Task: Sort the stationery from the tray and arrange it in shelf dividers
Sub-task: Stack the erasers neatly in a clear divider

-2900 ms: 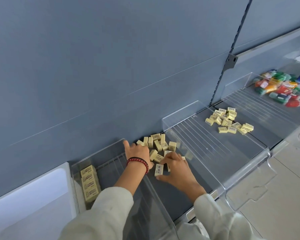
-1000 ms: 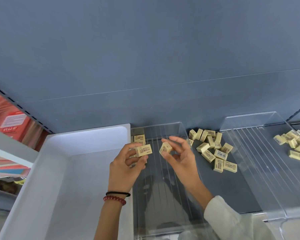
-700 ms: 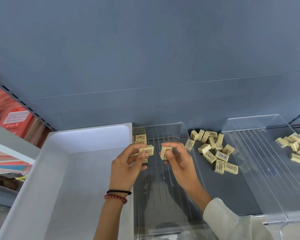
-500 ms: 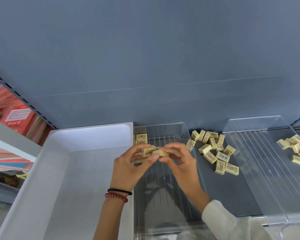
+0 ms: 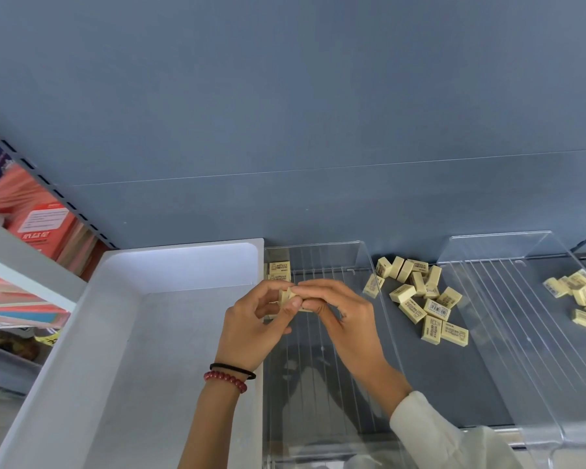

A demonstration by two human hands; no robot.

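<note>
Reaching in: a white sleeve (image 5: 430,431) covers the right forearm at the near edge; the left forearm is bare.
Wrist: a red bead bracelet (image 5: 224,380) and a black band (image 5: 232,368) sit side by side on the left wrist.
Left hand (image 5: 251,326): fingers and thumb curled inward, tips pinching the held erasers (image 5: 286,296) from the left.
Right hand (image 5: 349,319): fingers bent over from the right, tips closed on the same small cream blocks, touching the left hand's fingertips.
Held erasers: pressed together between the two hands, above the clear divider (image 5: 318,243); how many there are I cannot tell.
Clear divider: a see-through bin with a ribbed floor, directly below the hands.
Stacked erasers (image 5: 279,267): a short row against the divider's back left corner, printed faces up.
White tray (image 5: 65,333): just beside the divider on the left, its wall touching the divider's side.
Loose erasers (image 5: 416,292): a scattered heap on the dark shelf between the clear divider and the second divider (image 5: 521,316).
More erasers (image 5: 579,292): a cluster at the far right, seen through the second divider.
Red packs (image 5: 41,225): leaning on the next shelf bay to the far left.
Back panel (image 5: 285,113): flat blue-grey, behind everything.
</note>
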